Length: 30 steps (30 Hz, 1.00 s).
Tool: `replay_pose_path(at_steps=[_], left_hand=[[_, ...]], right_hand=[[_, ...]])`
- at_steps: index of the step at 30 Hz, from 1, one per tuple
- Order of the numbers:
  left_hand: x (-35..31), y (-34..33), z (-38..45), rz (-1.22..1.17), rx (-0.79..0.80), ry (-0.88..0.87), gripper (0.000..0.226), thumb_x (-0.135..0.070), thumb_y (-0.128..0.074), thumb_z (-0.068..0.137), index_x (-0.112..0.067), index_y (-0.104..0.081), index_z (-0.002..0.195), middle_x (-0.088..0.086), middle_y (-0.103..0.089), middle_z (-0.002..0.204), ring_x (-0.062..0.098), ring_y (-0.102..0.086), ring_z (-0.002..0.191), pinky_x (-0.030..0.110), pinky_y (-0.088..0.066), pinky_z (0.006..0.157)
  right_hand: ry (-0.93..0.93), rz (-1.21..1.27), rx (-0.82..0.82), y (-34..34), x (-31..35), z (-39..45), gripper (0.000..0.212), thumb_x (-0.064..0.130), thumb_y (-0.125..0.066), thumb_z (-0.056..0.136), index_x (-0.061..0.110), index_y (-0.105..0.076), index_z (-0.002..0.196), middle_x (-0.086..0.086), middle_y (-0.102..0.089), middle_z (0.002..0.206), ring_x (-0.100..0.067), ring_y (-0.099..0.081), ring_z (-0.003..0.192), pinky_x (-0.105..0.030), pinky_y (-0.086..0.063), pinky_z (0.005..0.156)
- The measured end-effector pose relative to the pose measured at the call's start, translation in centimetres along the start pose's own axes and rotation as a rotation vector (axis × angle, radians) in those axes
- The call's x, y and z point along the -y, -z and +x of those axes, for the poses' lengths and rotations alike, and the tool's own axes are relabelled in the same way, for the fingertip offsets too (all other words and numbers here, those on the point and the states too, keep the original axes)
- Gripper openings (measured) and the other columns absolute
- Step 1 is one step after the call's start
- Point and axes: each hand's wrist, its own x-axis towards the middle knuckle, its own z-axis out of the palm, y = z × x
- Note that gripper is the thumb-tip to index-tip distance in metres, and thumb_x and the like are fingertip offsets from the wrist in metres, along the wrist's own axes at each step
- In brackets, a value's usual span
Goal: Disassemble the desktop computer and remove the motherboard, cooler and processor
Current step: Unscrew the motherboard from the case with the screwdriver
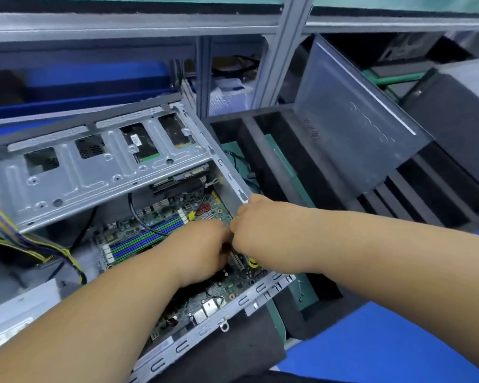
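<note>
Motherboard [138,236] not yet freed from case [100,167]; left hand [202,244] and right hand [249,225] meet near its right edge, grips hidden; next, likely loosening a fastener

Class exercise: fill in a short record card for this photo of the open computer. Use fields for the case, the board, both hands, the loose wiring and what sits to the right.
case: open metal computer case, drive cage across the top
board: motherboard still inside, blue and green memory slots showing
left hand: left hand down on the board, grip hidden
right hand: right hand meets it at the case edge, grip hidden
wiring: yellow and black cable bundle at left
right side: black foam tray, grey panel leaning over it
</note>
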Motion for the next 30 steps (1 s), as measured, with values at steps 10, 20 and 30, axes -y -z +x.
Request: replay_pose_path(at_steps=[10,20,30], left_hand=[[-0.2,-0.2,-0.2,-0.028,0.044,0.002,0.022,-0.023,-0.061,0.088,-0.028,-0.062,0.109,-0.004,-0.061,0.106,0.017,-0.06,0.087,0.034,-0.05,0.081],[-0.1,0.1,0.0,-0.022,0.054,-0.008,0.02,-0.018,-0.059,0.085,-0.028,-0.062,0.102,-0.007,-0.062,0.099,0.005,-0.051,0.067,0.026,-0.048,0.075],[0.2,0.0,0.1,-0.024,0.056,-0.038,0.017,-0.019,-0.061,0.086,-0.03,-0.06,0.099,-0.008,-0.06,0.101,0.003,-0.047,0.065,0.028,-0.05,0.077]], right_hand=[[-0.007,0.024,-0.01,-1.2,-0.1,0.2,0.014,0.011,-0.06,0.08,0.024,-0.063,0.081,0.004,-0.056,0.083,-0.02,-0.049,0.081,-0.034,-0.024,0.074],[0.001,0.0,-0.049,-2.1,-0.1,0.6,0.017,0.011,-0.059,0.08,0.024,-0.053,0.072,0.004,-0.054,0.082,-0.02,-0.043,0.076,-0.034,-0.022,0.074],[-0.005,-0.014,-0.044,-2.6,-0.2,0.7,0.015,0.011,-0.059,0.08,0.025,-0.063,0.082,0.004,-0.057,0.084,-0.02,-0.041,0.077,-0.035,-0.018,0.073]])
